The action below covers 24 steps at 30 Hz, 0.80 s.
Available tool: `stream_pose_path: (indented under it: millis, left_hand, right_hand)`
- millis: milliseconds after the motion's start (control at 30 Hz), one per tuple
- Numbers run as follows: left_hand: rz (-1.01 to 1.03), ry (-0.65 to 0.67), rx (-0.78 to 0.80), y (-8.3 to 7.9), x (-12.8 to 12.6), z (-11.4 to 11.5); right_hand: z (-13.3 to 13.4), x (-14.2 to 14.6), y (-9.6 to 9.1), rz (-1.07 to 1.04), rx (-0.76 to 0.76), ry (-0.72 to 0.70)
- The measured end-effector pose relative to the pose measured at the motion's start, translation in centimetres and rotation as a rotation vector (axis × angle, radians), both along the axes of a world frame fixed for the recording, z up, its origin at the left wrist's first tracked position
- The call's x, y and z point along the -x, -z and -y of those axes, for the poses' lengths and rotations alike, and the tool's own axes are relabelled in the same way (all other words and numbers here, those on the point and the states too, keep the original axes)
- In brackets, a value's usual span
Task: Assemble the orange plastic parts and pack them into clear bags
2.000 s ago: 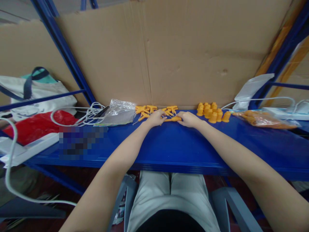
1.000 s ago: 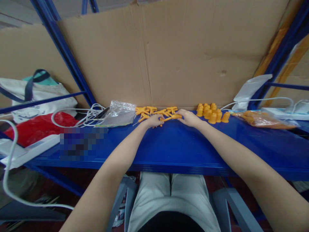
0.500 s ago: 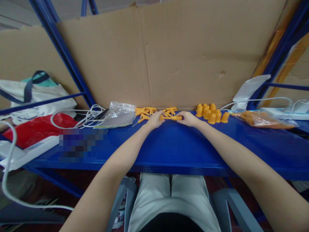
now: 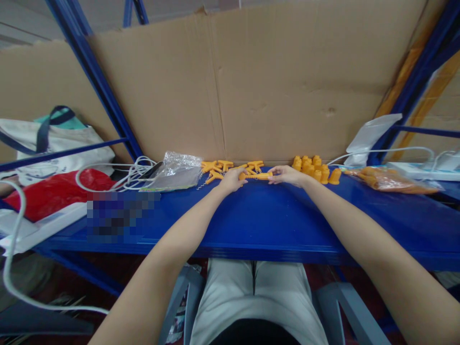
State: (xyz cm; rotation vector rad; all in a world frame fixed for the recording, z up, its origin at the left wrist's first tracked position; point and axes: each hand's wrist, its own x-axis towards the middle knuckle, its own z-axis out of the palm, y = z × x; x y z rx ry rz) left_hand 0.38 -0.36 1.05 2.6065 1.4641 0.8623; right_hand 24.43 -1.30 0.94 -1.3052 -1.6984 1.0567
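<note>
An orange plastic rod with a ribbed or threaded section (image 4: 264, 176) lies level between my two hands, just above or on the blue tabletop. My left hand (image 4: 233, 179) is closed around its left end, and the fingers hide part of it. At the other end, my right hand (image 4: 287, 176) pinches the tip with its fingertips. Behind and left of my left hand are several orange Y-shaped pieces (image 4: 214, 177), some with thin chains. Several orange thimble-like cups (image 4: 325, 173) stand upright to the right of my right hand.
Clear plastic packaging (image 4: 176, 172) lies left of the orange pieces, beside coiled white cables (image 4: 142, 171). A bag of orange parts (image 4: 391, 178) sits at the right. A cardboard sheet (image 4: 266, 86) closes off the back of the blue table (image 4: 258, 220). Blue posts flank it.
My right hand has shifted slightly right and extended its fingers along the rod's end. More of the rod's right part shows now. The left hand stays almost in place.
</note>
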Motion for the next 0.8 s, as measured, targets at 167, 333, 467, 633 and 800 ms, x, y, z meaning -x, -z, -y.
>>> stream_pose_path:
  millis: [167, 333, 467, 633, 800]
  left_hand:
    - [0.013, -0.006, 0.022, -0.1, 0.0, -0.2]
    - [0.020, -0.011, 0.023, -0.1, 0.0, -0.3]
    - [0.039, -0.014, 0.034, -0.1, 0.0, -0.3]
    - [0.031, -0.003, 0.032, -0.2, 0.0, 0.0]
    - [0.026, 0.021, 0.040, -0.2, 0.0, 0.1]
  right_hand:
    - [0.3, 0.2, -0.2, -0.061, 0.035, -0.012]
    - [0.3, 0.4, -0.4, -0.074, -0.072, 0.037]
    - [0.4, 0.6, -0.7, -0.072, -0.092, 0.053]
    - [1.2, 0.8, -1.3, -0.047, 0.038, 0.057]
    - [1.8, 1.6, -1.8, 0.045, 0.093, 0.152]
